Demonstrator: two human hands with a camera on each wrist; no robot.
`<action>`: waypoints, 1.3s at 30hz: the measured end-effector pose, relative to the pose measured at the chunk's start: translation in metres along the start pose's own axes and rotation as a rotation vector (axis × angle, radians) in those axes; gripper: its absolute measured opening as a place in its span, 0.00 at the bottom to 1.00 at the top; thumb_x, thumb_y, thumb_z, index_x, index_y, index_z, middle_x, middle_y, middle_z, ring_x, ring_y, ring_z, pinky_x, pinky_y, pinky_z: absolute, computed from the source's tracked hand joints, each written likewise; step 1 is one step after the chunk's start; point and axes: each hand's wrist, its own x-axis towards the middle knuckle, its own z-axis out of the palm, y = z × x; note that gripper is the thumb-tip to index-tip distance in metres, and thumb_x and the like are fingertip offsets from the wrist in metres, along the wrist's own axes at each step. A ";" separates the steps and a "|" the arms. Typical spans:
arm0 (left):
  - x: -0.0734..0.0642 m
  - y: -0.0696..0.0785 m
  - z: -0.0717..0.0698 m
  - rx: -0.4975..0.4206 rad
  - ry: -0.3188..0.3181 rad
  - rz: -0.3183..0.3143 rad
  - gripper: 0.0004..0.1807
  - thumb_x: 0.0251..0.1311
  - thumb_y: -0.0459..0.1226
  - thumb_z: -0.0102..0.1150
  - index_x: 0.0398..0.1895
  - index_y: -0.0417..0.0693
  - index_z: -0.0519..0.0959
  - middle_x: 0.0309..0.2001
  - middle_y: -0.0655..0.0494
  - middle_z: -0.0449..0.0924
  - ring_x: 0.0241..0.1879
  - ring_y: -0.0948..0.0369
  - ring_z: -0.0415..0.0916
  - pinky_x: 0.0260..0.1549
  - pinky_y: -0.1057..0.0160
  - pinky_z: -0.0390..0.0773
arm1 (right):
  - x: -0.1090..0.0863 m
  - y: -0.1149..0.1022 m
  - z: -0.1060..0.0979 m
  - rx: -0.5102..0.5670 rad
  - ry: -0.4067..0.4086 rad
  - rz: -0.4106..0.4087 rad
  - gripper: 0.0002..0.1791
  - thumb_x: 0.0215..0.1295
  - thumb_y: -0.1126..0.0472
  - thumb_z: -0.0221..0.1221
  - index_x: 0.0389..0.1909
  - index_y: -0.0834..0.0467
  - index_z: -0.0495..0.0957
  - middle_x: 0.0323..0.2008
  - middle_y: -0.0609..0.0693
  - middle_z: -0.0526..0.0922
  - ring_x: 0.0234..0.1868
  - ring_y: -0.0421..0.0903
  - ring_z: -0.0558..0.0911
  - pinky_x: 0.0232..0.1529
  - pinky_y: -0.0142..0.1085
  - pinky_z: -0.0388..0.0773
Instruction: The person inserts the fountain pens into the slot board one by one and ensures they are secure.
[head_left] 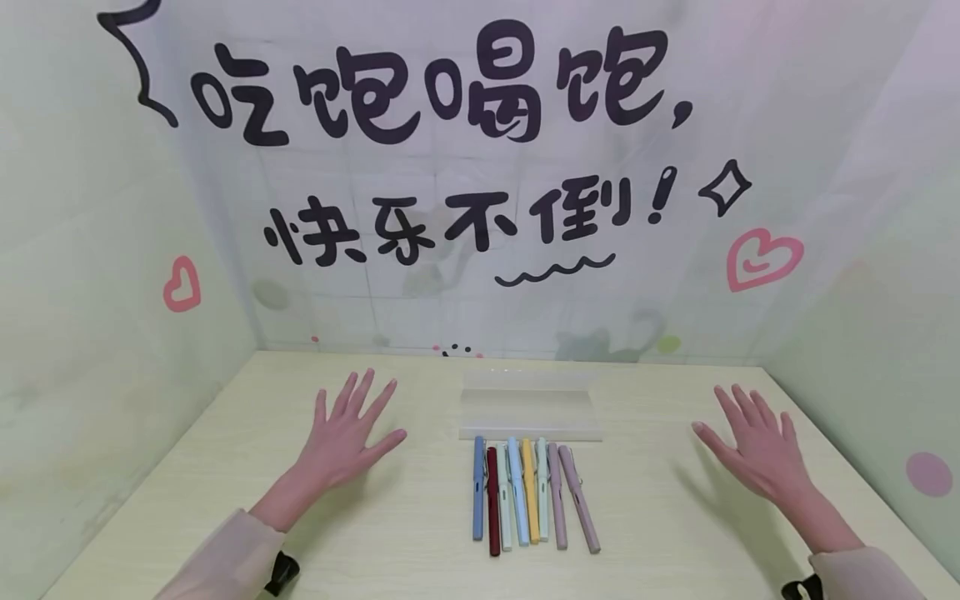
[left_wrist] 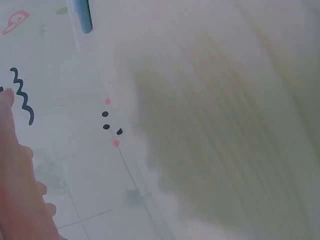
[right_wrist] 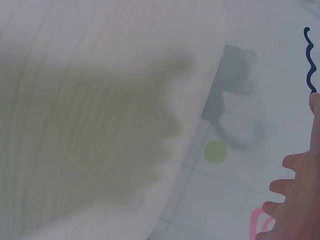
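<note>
And here we are, looking down at a pale wooden counter [head_left: 420, 517], with eight pens lined up in the middle of it! Reading across from the left, we have a blue pen [head_left: 478, 492], a dark red pen [head_left: 492, 504], a pale green pen [head_left: 505, 512], a light blue pen [head_left: 517, 492], a yellow pen [head_left: 530, 492], a mint pen [head_left: 542, 496] and two mauve pens [head_left: 558, 500], the outermost slanting away at its lower end. Right behind their capped ends sits a clear plastic holder [head_left: 498, 433].

Now to the hands! On one side we see the left hand [head_left: 341, 442], fingers spread wide, thumb pointing toward the pens, its palm over the counter. Across from it we find the right hand [head_left: 761, 454], fingers fanned too, thumb turned inward, a shadow falling beside it. Both are well apart from the row, one on each flank. Pale sleeves [head_left: 225, 558] cover the forearms, and behind it all we spot a printed backdrop [head_left: 420, 317] with bold dark characters and pink hearts.
</note>
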 end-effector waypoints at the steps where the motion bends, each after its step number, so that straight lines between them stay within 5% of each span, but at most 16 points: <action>1: 0.000 0.001 -0.001 -0.014 0.005 0.003 0.39 0.56 0.62 0.40 0.67 0.55 0.50 0.67 0.44 0.41 0.65 0.49 0.32 0.54 0.36 0.34 | 0.000 -0.001 0.001 0.002 0.002 -0.003 0.38 0.62 0.44 0.47 0.65 0.62 0.50 0.62 0.68 0.51 0.64 0.61 0.42 0.53 0.64 0.31; 21: 0.014 0.023 0.011 -0.410 0.131 0.004 0.32 0.58 0.47 0.51 0.63 0.43 0.59 0.61 0.38 0.57 0.59 0.44 0.54 0.50 0.38 0.56 | 0.000 -0.024 0.027 0.099 -0.023 -0.039 0.34 0.62 0.47 0.48 0.61 0.67 0.57 0.57 0.70 0.59 0.58 0.67 0.55 0.49 0.64 0.48; 29: 0.025 0.034 0.010 -0.611 0.122 -0.054 0.28 0.60 0.45 0.50 0.60 0.41 0.62 0.58 0.43 0.62 0.58 0.48 0.57 0.52 0.44 0.59 | 0.000 -0.037 0.034 0.183 -0.038 -0.052 0.31 0.64 0.50 0.48 0.59 0.68 0.60 0.56 0.69 0.62 0.56 0.66 0.59 0.50 0.59 0.56; 39: 0.039 0.044 0.011 -0.732 0.113 -0.110 0.24 0.61 0.42 0.49 0.57 0.38 0.65 0.54 0.42 0.65 0.53 0.47 0.62 0.50 0.48 0.64 | 0.001 -0.054 0.044 0.299 -0.114 0.012 0.29 0.65 0.48 0.45 0.60 0.64 0.60 0.56 0.64 0.64 0.56 0.63 0.60 0.46 0.62 0.57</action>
